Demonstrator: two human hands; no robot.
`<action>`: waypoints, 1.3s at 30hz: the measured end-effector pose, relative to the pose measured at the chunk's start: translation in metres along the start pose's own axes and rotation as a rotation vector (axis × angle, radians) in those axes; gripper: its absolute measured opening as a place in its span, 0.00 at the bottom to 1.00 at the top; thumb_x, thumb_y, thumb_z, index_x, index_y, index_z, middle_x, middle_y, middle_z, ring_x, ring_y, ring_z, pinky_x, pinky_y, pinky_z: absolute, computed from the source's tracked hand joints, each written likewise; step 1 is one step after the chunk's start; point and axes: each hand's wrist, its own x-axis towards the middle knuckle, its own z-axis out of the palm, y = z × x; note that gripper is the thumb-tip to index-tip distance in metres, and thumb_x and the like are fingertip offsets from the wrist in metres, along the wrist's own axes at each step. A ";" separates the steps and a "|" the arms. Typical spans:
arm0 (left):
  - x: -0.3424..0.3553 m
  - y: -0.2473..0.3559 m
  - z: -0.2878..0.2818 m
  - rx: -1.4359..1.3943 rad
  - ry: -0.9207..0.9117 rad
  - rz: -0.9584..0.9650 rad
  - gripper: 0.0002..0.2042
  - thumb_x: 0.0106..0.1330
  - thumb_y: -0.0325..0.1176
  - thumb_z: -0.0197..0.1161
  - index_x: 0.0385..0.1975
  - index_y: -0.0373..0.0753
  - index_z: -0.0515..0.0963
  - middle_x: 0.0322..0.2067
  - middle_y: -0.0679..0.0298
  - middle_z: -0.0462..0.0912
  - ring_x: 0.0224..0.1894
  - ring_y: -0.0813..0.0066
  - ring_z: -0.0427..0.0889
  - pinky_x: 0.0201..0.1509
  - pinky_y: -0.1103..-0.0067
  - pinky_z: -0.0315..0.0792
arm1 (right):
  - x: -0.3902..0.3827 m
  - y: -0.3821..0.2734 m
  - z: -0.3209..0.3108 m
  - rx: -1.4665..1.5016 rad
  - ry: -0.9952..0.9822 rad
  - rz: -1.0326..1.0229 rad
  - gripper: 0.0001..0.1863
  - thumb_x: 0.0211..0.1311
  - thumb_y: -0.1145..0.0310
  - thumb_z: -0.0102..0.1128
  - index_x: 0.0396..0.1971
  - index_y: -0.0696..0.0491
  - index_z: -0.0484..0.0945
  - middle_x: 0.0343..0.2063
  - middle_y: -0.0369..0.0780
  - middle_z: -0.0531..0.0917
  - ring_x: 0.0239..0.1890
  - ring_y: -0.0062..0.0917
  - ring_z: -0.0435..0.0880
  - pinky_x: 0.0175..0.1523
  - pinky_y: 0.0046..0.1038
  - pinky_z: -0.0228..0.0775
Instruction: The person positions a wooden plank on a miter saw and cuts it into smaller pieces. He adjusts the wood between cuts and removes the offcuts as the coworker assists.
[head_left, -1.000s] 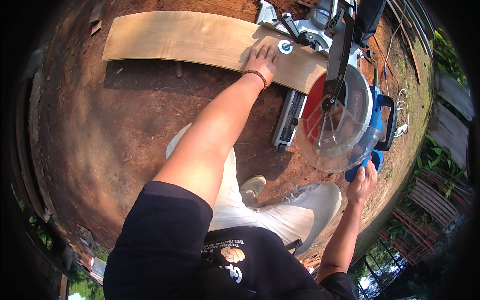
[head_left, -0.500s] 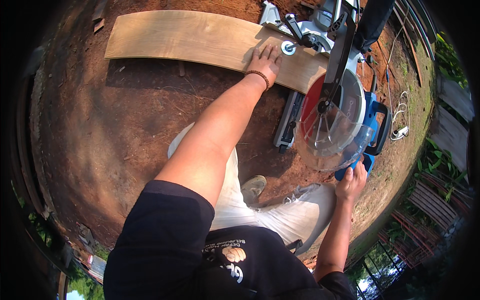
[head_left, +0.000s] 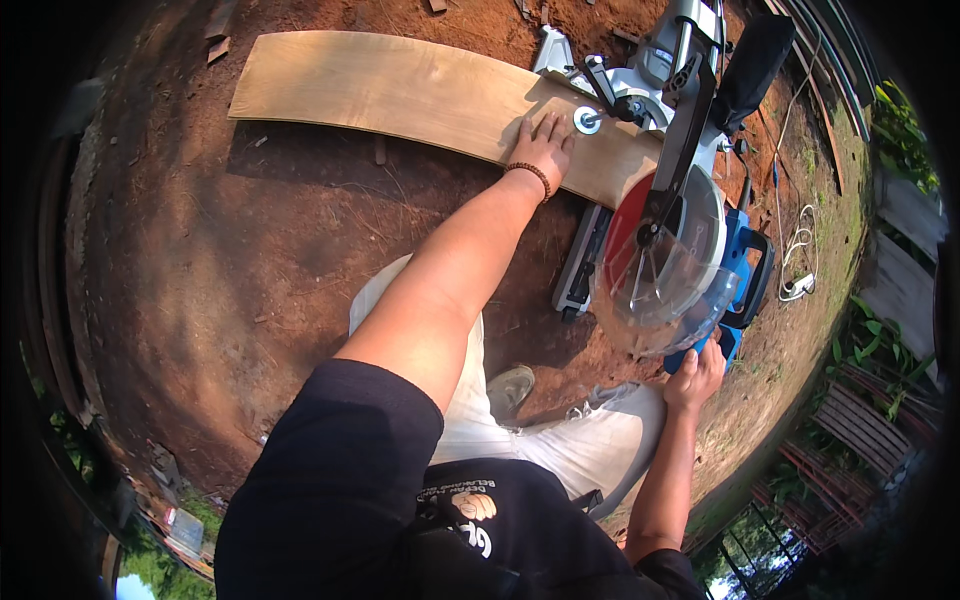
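Note:
A long, light-brown wooden board [head_left: 390, 85] lies across the base of a miter saw. My left hand [head_left: 541, 148] rests flat on the board, fingers spread, just left of the round clamp foot [head_left: 587, 120] that presses on the wood. The miter saw [head_left: 722, 225] stands at the right, its red-sided blade [head_left: 625, 235] partly behind a clear guard [head_left: 665, 310]. My right hand [head_left: 697, 378] is closed around a blue part at the saw's near end, below its black handle [head_left: 762, 280]. Its fingertips are partly hidden.
Reddish bare soil [head_left: 250, 270] surrounds the saw. A white cord with a plug [head_left: 798, 288] lies to its right, and a black dust bag [head_left: 752, 75] hangs at its back. My knee is close beside my right forearm. Slatted wood [head_left: 865, 430] lies at the far right.
The whole view has shifted slightly, so the board and saw sit a little lower and further right. Both hands keep their places on the board and the saw.

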 end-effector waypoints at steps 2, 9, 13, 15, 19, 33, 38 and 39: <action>0.000 0.001 0.001 -0.003 0.005 -0.003 0.38 0.69 0.37 0.67 0.80 0.44 0.62 0.84 0.52 0.52 0.86 0.54 0.49 0.83 0.49 0.49 | 0.000 0.000 0.001 -0.002 0.005 0.001 0.31 0.75 0.41 0.40 0.34 0.56 0.78 0.30 0.45 0.76 0.37 0.46 0.76 0.46 0.43 0.63; -0.001 0.002 0.000 -0.016 0.007 -0.017 0.36 0.70 0.34 0.65 0.79 0.44 0.63 0.83 0.52 0.53 0.86 0.55 0.49 0.83 0.44 0.47 | -0.001 -0.001 0.002 0.009 0.012 -0.005 0.31 0.75 0.41 0.40 0.34 0.56 0.79 0.30 0.45 0.76 0.37 0.46 0.76 0.46 0.42 0.63; -0.001 0.002 -0.001 -0.033 0.013 -0.014 0.36 0.70 0.33 0.64 0.79 0.44 0.63 0.83 0.52 0.53 0.86 0.55 0.49 0.82 0.43 0.47 | -0.002 -0.001 0.003 -0.004 -0.004 0.009 0.31 0.75 0.41 0.40 0.34 0.56 0.79 0.30 0.45 0.76 0.37 0.46 0.76 0.46 0.42 0.63; -0.001 0.002 0.000 -0.040 0.017 -0.014 0.36 0.70 0.33 0.64 0.79 0.44 0.63 0.83 0.52 0.53 0.86 0.55 0.49 0.82 0.43 0.46 | -0.003 0.000 0.003 -0.003 -0.005 0.010 0.31 0.75 0.41 0.40 0.34 0.56 0.79 0.30 0.45 0.76 0.37 0.46 0.76 0.46 0.42 0.63; -0.001 0.002 0.001 -0.047 0.030 -0.016 0.35 0.70 0.32 0.63 0.79 0.43 0.63 0.83 0.51 0.53 0.86 0.54 0.48 0.83 0.42 0.46 | -0.003 0.000 0.004 -0.006 -0.007 0.009 0.31 0.75 0.42 0.40 0.34 0.56 0.78 0.30 0.45 0.76 0.37 0.46 0.76 0.47 0.43 0.63; -0.001 0.002 0.000 -0.053 0.011 -0.014 0.36 0.70 0.33 0.64 0.79 0.44 0.63 0.84 0.52 0.52 0.86 0.55 0.48 0.83 0.42 0.47 | -0.003 0.000 0.008 -0.001 0.007 -0.010 0.30 0.75 0.42 0.41 0.34 0.56 0.79 0.31 0.46 0.77 0.38 0.47 0.77 0.47 0.44 0.64; -0.001 0.002 -0.001 -0.035 -0.004 -0.016 0.36 0.70 0.32 0.63 0.79 0.44 0.63 0.83 0.52 0.52 0.86 0.54 0.47 0.83 0.42 0.47 | -0.002 -0.001 0.009 -0.003 0.013 -0.015 0.30 0.75 0.42 0.41 0.34 0.55 0.79 0.31 0.46 0.77 0.38 0.47 0.77 0.47 0.44 0.64; -0.001 0.002 -0.002 -0.034 -0.005 -0.015 0.35 0.70 0.32 0.63 0.79 0.44 0.63 0.83 0.52 0.52 0.86 0.54 0.47 0.83 0.42 0.47 | -0.002 -0.001 0.010 0.000 0.011 -0.015 0.30 0.75 0.42 0.41 0.34 0.55 0.79 0.30 0.46 0.77 0.38 0.47 0.77 0.47 0.43 0.64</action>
